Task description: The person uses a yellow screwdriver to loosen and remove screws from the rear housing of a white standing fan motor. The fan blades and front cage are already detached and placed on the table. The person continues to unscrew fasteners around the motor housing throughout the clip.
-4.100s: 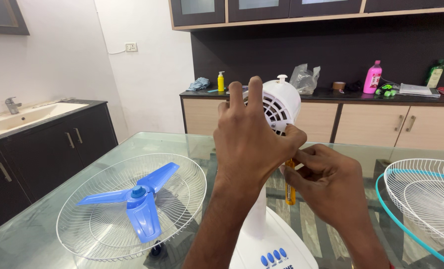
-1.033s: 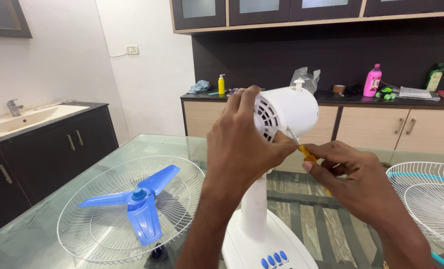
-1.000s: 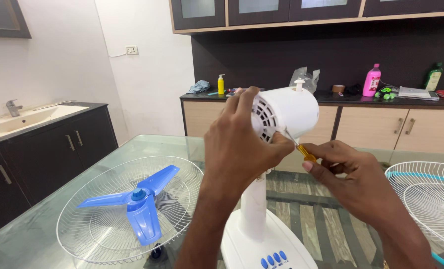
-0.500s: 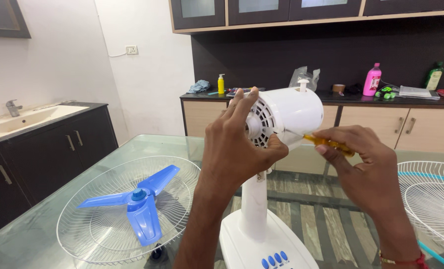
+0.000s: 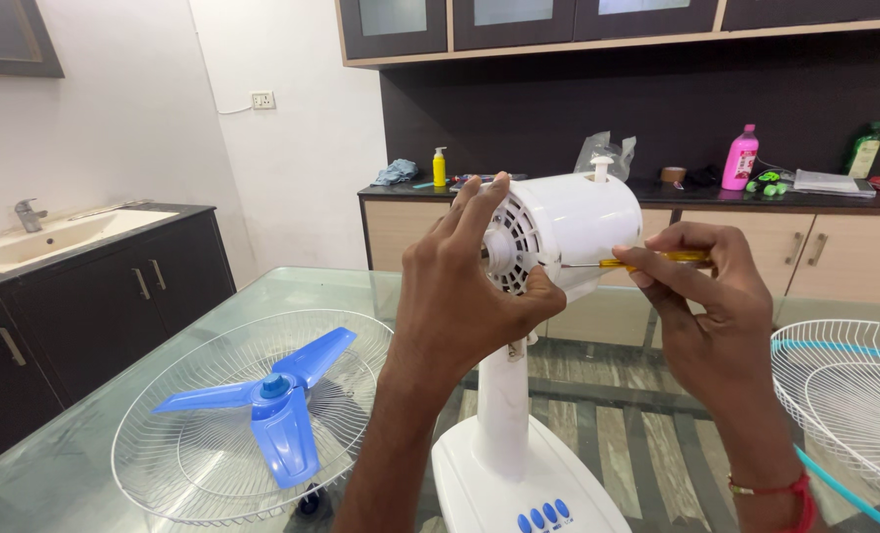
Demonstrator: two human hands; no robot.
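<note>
So the white fan motor housing (image 5: 570, 229) sits up on its white stand (image 5: 504, 410), right in the middle over the glass table (image 5: 85, 464), and the base (image 5: 519, 494) has a row of little blue buttons at the bottom edge. The left hand (image 5: 465, 296) is wrapped around the vented front of the housing, fingers spread upward over the grille, thumb tucked under, so it hides a good chunk of that face. The right hand (image 5: 711, 306) comes in from the other side pinching a yellow-handled screwdriver (image 5: 647, 261), held level, with the thin shaft tip touching the side of the housing; there's a red band on that wrist. To the left on the table lies a white wire fan guard (image 5: 253, 424) with the blue three-blade propeller (image 5: 272, 400) resting in it. Another white wire guard with a teal rim (image 5: 844, 395) sits at the right edge, partly cut off. Behind, on the dark counter: a yellow bottle (image 5: 440, 168), a blue rag (image 5: 397, 173), a crumpled clear plastic bag (image 5: 608, 148), a pink bottle (image 5: 740, 158), a green bottle (image 5: 862, 151) and some papers. Far left there's a white sink (image 5: 55, 237) with a tap, on dark cabinets.
</note>
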